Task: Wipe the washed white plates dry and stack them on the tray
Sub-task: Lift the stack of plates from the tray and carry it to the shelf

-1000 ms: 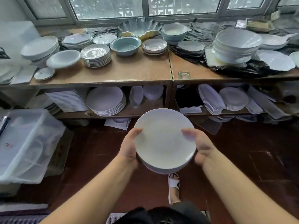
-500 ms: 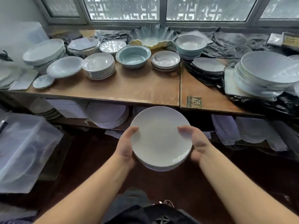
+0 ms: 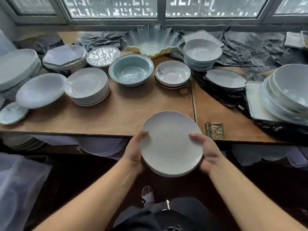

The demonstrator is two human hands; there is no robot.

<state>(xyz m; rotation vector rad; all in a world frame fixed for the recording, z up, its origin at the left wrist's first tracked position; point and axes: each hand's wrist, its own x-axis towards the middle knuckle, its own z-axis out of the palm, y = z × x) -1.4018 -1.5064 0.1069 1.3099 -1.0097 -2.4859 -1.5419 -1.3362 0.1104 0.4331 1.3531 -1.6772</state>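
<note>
I hold a small stack of round white plates (image 3: 170, 144) in both hands, level, over the front edge of the wooden table (image 3: 126, 114). My left hand (image 3: 135, 152) grips the stack's left rim, thumb on top and fingers underneath. My right hand (image 3: 208, 152) grips the right rim the same way. The far half of the stack overlaps the tabletop; the near half hangs over the dark floor. No cloth and no tray show in view.
The table carries several plate stacks (image 3: 88, 87), a teal bowl (image 3: 131, 71), a dark-rimmed dish (image 3: 172, 74) and big white bowls (image 3: 290, 94) on black plastic at the right. More plates sit on the lower shelf (image 3: 100, 145). A clear plastic bin (image 3: 18, 189) stands at lower left.
The plate stack has moved up and forward from in front of the lower shelf to the table's front edge. My view has come closer to the table. Both hands keep their grip.
</note>
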